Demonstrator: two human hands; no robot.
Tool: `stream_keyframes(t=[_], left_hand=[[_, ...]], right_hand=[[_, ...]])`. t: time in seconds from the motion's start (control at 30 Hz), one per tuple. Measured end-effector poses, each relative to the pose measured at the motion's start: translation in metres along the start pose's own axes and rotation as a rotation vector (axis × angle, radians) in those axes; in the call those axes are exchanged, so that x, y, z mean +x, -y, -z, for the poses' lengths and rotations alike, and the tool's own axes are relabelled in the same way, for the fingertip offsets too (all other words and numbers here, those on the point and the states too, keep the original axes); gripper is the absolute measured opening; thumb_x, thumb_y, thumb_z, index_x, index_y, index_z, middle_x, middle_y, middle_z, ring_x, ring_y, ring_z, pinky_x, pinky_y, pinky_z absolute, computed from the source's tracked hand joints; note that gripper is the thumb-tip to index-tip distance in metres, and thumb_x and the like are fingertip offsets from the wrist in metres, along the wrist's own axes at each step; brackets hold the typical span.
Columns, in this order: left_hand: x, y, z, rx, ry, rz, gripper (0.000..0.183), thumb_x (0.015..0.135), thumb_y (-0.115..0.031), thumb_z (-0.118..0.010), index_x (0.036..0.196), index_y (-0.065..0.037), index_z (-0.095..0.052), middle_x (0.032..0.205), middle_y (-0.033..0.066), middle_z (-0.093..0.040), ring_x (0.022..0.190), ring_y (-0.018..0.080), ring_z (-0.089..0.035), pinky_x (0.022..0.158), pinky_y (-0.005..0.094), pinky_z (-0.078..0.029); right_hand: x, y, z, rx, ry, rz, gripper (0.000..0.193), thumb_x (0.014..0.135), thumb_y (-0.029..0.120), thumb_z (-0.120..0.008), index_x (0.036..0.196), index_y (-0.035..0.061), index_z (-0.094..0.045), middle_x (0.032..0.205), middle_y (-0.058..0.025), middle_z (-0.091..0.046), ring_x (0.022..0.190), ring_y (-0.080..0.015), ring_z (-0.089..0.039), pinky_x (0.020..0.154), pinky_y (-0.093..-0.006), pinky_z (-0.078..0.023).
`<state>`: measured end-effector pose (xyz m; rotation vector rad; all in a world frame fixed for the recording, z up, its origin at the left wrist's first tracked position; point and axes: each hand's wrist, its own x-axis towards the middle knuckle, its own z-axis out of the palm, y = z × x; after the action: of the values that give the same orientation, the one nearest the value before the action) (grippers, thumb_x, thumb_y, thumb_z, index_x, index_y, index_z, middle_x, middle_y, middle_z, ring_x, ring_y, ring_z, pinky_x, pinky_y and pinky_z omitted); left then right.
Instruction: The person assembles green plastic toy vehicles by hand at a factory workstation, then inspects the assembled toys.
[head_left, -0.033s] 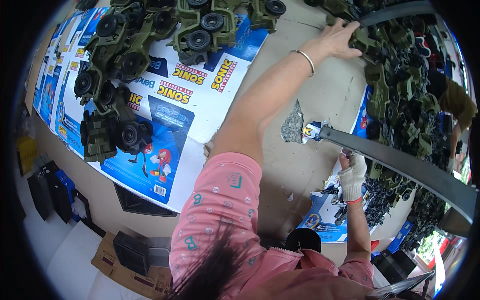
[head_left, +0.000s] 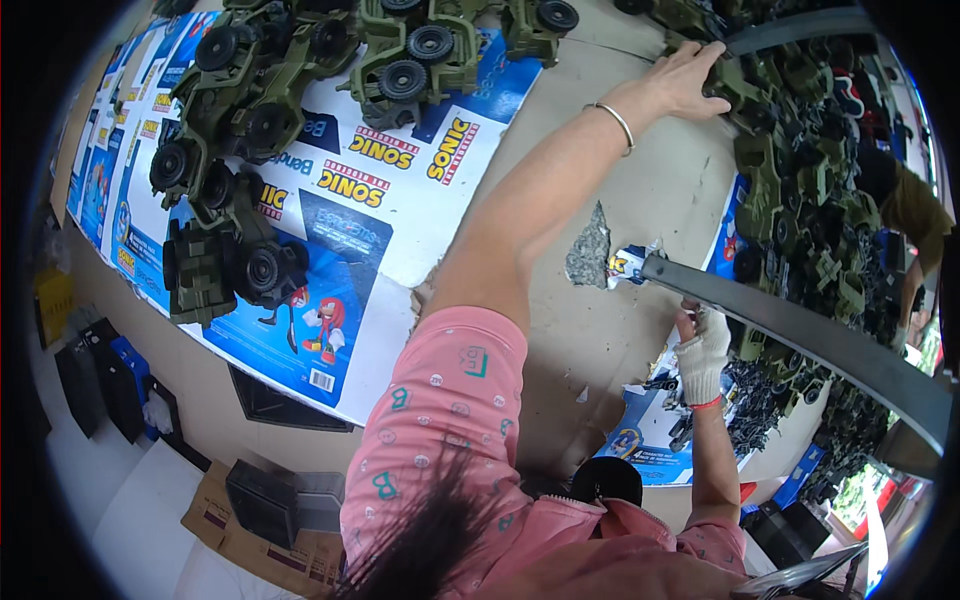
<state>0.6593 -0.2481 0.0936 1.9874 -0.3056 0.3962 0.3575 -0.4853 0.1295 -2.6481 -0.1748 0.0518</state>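
My left hand (head_left: pixel 690 88) is bare, with a bangle at the wrist, and stretches to the far right. Its fingers are spread at the edge of a heap of olive-green toy vehicle bodies (head_left: pixel 775 190), the fingertips at the nearest green part. I see no firm grip there. My right hand (head_left: pixel 705 358) wears a white fingerless glove and is lower right, just below a grey metal bar (head_left: pixel 790 315). Its thumb points up and its fingers look curled; the bar hides part of them, and what they hold cannot be made out. Small black parts (head_left: pixel 752 405) lie beside it.
Olive-green toy trucks with black wheels (head_left: pixel 262 270) stand on printed blue-and-white cardboard (head_left: pixel 350 300) at left. Brown cardboard with a torn grey patch (head_left: pixel 588 250) covers the middle. Another person's arm (head_left: pixel 912 285) shows at far right. Black bins (head_left: pixel 262 505) sit below the table.
The view has shifted very slightly. Both hands keep their places: the left at the green heap, the right below the metal bar.
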Motion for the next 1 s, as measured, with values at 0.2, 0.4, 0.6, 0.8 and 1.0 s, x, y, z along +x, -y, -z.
stream_keyframes(t=[0.2, 0.4, 0.6, 0.8, 1.0], left_hand=[[-0.011, 0.004, 0.116, 0.956, -0.624, -0.205, 0.058, 0.075, -0.030, -0.085, 0.125, -0.009, -0.065, 0.131, 0.0150, -0.052, 0.126, 0.0366, -0.050, 0.098, 0.0600, -0.048], [-0.064, -0.004, 0.135, 0.856, 0.004, -0.043, 0.027, 0.073, -0.011, -0.077, 0.099, -0.009, -0.073, 0.133, 0.0140, -0.053, 0.119, 0.0339, -0.056, 0.068, 0.0500, -0.056], [-0.207, -0.087, 0.192, 0.730, 0.175, -0.009, 0.043, 0.073, -0.020, -0.085, 0.113, -0.012, -0.072, 0.140, 0.0151, -0.053, 0.126, 0.0350, -0.054, 0.103, 0.0518, -0.048], [-0.214, -0.119, 0.388, 0.556, -0.274, 0.191, 0.046, 0.087, -0.033, -0.080, 0.123, -0.005, -0.069, 0.108, 0.0106, -0.075, 0.100, 0.0254, -0.073, 0.089, 0.0345, -0.056], [-0.268, 0.010, 0.584, 0.318, -0.241, 0.682, 0.055, 0.095, -0.045, -0.073, 0.135, -0.008, -0.065, 0.120, 0.0152, -0.070, 0.111, 0.0218, -0.066, 0.098, 0.0345, -0.051]], right_hand=[[0.008, 0.013, -0.006, 0.045, 0.072, -0.027, 0.021, 0.088, 0.013, -0.073, 0.107, 0.0034, -0.068, 0.098, -0.0148, -0.070, 0.087, -0.0278, -0.068, 0.078, -0.0384, -0.053], [0.008, 0.019, -0.003, 0.150, 0.217, -0.092, 0.021, 0.089, 0.008, -0.073, 0.107, 0.0009, -0.065, 0.095, -0.0151, -0.068, 0.086, -0.0304, -0.068, 0.076, -0.0392, -0.052], [-0.020, 0.145, -0.006, 0.300, 0.358, 0.306, 0.028, 0.088, 0.016, -0.072, 0.111, 0.0036, -0.063, 0.101, -0.0155, -0.070, 0.093, -0.0367, -0.068, 0.088, -0.0430, -0.052], [0.182, 0.297, -0.072, 0.388, -0.335, 0.411, 0.023, 0.091, 0.020, -0.073, 0.109, 0.0067, -0.067, 0.102, -0.0149, -0.069, 0.101, -0.0320, -0.065, 0.090, -0.0438, -0.050], [0.357, 0.419, -0.105, -0.039, -0.046, 0.528, 0.044, 0.084, 0.033, -0.080, 0.117, 0.0061, -0.068, 0.119, -0.0252, -0.063, 0.115, -0.0394, -0.062, 0.097, -0.0455, -0.050]])
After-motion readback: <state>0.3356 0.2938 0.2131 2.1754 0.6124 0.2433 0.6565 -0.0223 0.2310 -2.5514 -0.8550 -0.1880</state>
